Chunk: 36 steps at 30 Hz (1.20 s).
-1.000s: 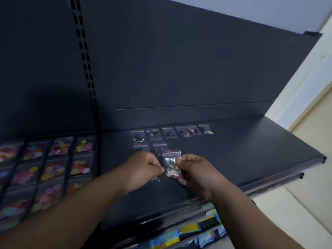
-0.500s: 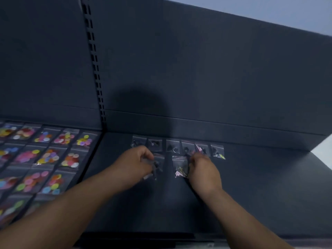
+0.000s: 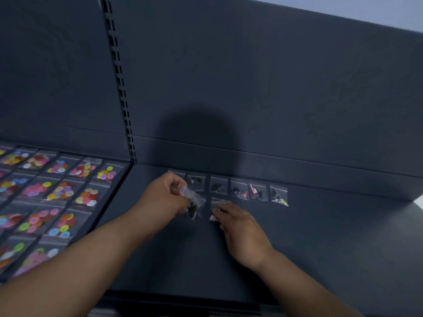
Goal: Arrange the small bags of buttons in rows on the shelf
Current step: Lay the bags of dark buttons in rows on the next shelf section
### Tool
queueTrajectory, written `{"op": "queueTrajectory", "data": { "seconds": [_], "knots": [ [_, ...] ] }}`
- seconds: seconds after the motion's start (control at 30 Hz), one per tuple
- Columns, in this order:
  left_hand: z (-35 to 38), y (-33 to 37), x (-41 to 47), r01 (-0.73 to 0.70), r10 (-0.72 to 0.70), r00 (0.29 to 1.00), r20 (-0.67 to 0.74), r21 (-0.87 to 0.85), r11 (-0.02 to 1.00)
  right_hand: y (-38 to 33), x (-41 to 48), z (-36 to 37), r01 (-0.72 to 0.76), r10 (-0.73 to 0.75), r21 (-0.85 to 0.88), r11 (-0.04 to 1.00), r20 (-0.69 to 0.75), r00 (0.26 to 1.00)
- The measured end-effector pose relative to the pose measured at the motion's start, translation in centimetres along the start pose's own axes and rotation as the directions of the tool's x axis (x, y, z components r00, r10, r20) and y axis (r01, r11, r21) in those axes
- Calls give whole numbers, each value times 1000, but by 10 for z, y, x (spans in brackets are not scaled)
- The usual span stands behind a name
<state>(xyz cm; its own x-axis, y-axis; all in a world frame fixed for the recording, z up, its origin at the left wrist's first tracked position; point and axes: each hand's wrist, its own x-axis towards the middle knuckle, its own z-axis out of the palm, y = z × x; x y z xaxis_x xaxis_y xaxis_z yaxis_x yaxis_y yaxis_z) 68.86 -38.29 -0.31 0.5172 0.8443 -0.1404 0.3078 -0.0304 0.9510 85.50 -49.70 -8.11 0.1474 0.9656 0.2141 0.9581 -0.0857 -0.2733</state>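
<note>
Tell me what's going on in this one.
A person is laying out small bags of buttons on a dark shelf. The left hand holds a bunch of bags. The right hand presses one bag flat with its fingers, just in front of the back row along the rear panel. The section to the left holds rows of colourful button bags.

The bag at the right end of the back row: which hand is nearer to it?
Right. The right hand is left of the end bag and nearer the viewer; the left hand, gripping other bags, is farther left.
</note>
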Motion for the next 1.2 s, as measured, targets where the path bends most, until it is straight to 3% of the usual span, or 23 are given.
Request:
{"op": "queueTrajectory", "data": {
  "seconds": [0.17,0.27,0.3,0.37,0.47,0.57,0.7,0.77,0.8,0.87,0.9,0.97,1.03,1.1,1.2],
  "knots": [
    [1,1,2,-4,3,1000,-26,-43,999,-1,1,-5,-5,2,80,997,30,1000],
    [7,7,1,-26,27,999,20,-54,998,-8,4,-18,-112,127,286,952,-36,991],
    [10,9,1,-32,34,998,45,-58,998,-12,6,-25,-177,215,398,900,-53,975],
    [19,13,0,-47,52,994,94,-53,998,-21,11,-41,-263,350,663,701,2,937],
    [36,20,-1,-78,88,984,153,-67,995,-28,12,-59,-293,360,860,417,139,922],
    [53,21,2,-124,131,978,162,-52,991,-22,5,-66,-310,401,882,357,155,903],
    [61,4,9,-297,258,952,164,287,911,1,-6,-63,-443,627,854,274,190,755],
    [61,-4,6,-426,333,904,268,504,751,13,-12,-59,-540,692,771,338,186,698],
    [62,-8,4,-490,360,872,332,571,658,18,-16,-57,-602,698,643,473,144,702],
    [64,-15,2,-596,373,803,465,624,506,25,-24,-55,-614,629,227,756,7,777],
    [65,-18,0,-615,343,788,511,644,455,25,-27,-55,-553,558,83,829,-58,828],
    [67,-23,-1,-601,241,797,553,696,392,24,-33,-52,-405,404,8,914,-79,911],
    [68,-25,-3,-578,154,812,563,740,346,24,-37,-46,-252,251,5,968,14,968],
    [69,-25,-5,-566,95,818,568,762,316,24,-41,-38,-165,164,-6,986,128,978],
    [71,-27,-8,-551,26,821,570,781,294,27,-42,-31,-139,148,-57,989,208,967]
  ]
}}
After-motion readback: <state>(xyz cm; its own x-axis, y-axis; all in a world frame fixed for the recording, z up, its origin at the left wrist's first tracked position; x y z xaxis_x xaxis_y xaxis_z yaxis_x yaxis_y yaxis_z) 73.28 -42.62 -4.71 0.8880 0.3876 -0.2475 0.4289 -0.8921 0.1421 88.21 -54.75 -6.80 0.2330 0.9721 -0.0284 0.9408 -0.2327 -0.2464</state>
